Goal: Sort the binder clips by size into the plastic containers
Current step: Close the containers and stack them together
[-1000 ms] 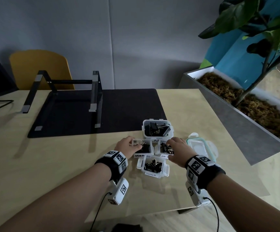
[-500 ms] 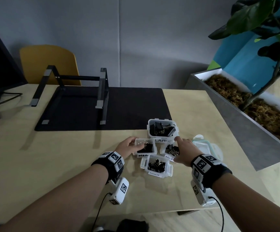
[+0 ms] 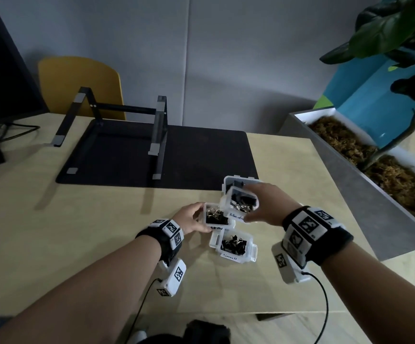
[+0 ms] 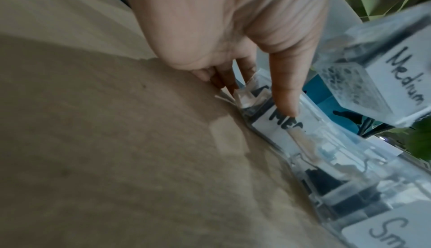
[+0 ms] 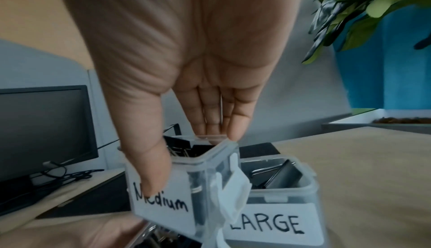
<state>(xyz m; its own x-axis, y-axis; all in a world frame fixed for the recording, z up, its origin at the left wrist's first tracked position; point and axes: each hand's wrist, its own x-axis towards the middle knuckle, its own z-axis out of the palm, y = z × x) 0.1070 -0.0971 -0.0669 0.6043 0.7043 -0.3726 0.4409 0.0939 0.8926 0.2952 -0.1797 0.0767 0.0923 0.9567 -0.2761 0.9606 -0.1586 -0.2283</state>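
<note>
My right hand [image 3: 263, 207] grips a clear container labelled Medium [image 3: 240, 203] [image 5: 177, 182], full of black binder clips, lifted off the table and tilted toward the left. My left hand [image 3: 192, 219] holds a second medium container [image 3: 217, 218] [image 4: 291, 123] on the table, thumb on its labelled front and fingers on its far side. A container labelled Small [image 3: 233, 245] with small clips stands just in front. The container labelled LARGE [image 5: 277, 193] [image 3: 231, 181] sits behind, partly hidden in the head view by the lifted one.
A black desk mat [image 3: 156, 157] with a metal laptop stand [image 3: 117, 125] lies at the back. A monitor [image 3: 0, 70] stands far left, a yellow chair [image 3: 77, 85] behind the desk. A long planter [image 3: 365, 175] with a plant borders the table's right side.
My right hand has taken hold of the Medium container and lifted it off the table, tilting it over the one my left hand holds. The head view has shifted.
</note>
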